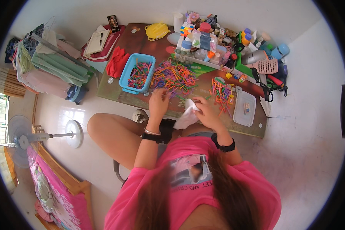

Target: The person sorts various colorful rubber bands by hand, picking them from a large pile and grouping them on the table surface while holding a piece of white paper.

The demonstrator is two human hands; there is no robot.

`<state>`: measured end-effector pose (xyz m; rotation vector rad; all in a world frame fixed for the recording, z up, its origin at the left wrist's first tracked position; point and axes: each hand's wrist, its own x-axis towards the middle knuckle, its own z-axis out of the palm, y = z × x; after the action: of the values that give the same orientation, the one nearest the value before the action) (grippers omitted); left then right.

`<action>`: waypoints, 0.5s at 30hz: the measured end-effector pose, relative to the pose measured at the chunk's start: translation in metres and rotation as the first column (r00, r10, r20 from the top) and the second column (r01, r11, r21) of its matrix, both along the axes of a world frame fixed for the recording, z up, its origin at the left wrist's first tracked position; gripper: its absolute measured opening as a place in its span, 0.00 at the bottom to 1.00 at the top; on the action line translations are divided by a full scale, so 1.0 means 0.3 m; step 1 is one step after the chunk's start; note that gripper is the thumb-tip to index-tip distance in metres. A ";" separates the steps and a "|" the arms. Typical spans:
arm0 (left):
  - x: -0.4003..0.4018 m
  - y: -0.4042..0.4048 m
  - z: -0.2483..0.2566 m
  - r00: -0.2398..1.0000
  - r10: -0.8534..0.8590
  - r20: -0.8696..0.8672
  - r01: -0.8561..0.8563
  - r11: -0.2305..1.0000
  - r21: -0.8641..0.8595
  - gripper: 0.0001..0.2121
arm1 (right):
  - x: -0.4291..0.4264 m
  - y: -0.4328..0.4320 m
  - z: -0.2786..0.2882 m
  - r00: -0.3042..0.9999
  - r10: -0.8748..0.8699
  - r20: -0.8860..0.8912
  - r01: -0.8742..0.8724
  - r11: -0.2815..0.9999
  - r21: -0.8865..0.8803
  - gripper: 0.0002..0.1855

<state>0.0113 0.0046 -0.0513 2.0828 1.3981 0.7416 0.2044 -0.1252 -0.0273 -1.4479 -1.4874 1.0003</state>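
Observation:
My right hand [206,111] grips a crumpled white tissue or thin cloth [186,117], which hangs over the near edge of the table. My left hand [159,101] is at the front of a heaped pile of colourful plastic sticks [175,76], its fingers bent together. Whether a stick is between those fingertips is hidden. Left of the pile, a light blue plastic basket [123,77] holds more of these sticks. A smaller group of sticks and linked pieces [220,91] lies right of the pile, beside a clear plastic box [237,116] with a small item inside.
On the wooden table [115,90] are red cloth [115,61] and a yellow lidded dish [157,31]. A tray crowded with bottles, topped by a puzzle cube [187,29], stands behind the pile. Right of it lie a pink hairbrush [266,66] and cables. A fan [24,141] stands left.

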 end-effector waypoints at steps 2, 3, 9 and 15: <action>0.034 -0.018 0.040 0.937 -0.163 0.310 0.275 0.892 -0.359 0.13 | 0.007 -0.001 0.007 0.998 -0.047 0.047 0.045 0.998 0.051 0.13; 0.041 -0.032 0.074 0.936 -0.163 0.311 0.274 0.892 -0.360 0.13 | 0.004 -0.005 0.044 0.957 -0.125 -0.261 0.077 0.979 -0.187 0.14; 0.017 -0.080 0.103 0.702 -0.022 0.712 0.680 0.316 -0.661 0.11 | -0.055 -0.004 0.100 0.713 -0.288 -0.639 0.113 0.947 -0.299 0.17; -0.014 -0.080 0.036 0.402 0.316 0.859 0.746 0.431 -0.508 0.08 | -0.019 -0.001 -0.001 0.724 -0.407 -0.556 0.271 0.910 -0.313 0.14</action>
<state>0.0070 -0.0192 -0.0404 0.6669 0.4643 0.5825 0.1986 -0.1254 -0.0276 -1.2936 -0.6214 1.2598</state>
